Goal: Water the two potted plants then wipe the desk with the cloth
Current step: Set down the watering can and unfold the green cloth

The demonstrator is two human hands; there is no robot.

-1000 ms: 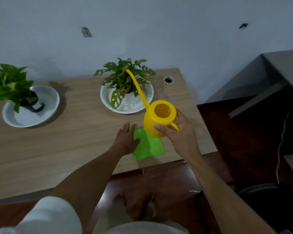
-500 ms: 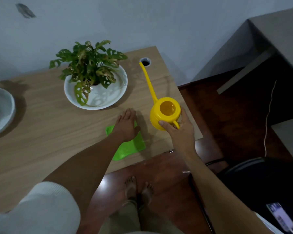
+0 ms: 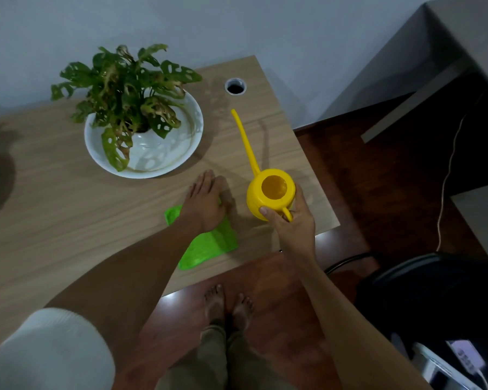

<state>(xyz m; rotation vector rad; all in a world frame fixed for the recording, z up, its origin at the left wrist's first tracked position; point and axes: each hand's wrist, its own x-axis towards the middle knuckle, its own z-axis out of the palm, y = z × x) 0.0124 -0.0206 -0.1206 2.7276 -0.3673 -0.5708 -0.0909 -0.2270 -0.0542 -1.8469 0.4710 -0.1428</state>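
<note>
Looking down from the head view, the right hand (image 3: 292, 220) grips the yellow watering can (image 3: 269, 197) by its handle, low over the counter (image 3: 54, 209); rigid plastic, likely light. The left hand (image 3: 204, 205) lies flat, fingers straight, on the soft green cloth (image 3: 209, 246); best bunched from above. 1 potted plant (image 3: 130, 108) stands behind.

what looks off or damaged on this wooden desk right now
The leafy potted plant in the white bowl has brown, curled leaves, so it looks damaged. The bright green cloth lies askew near the desk's front edge under the left hand. No spill shows.
</note>
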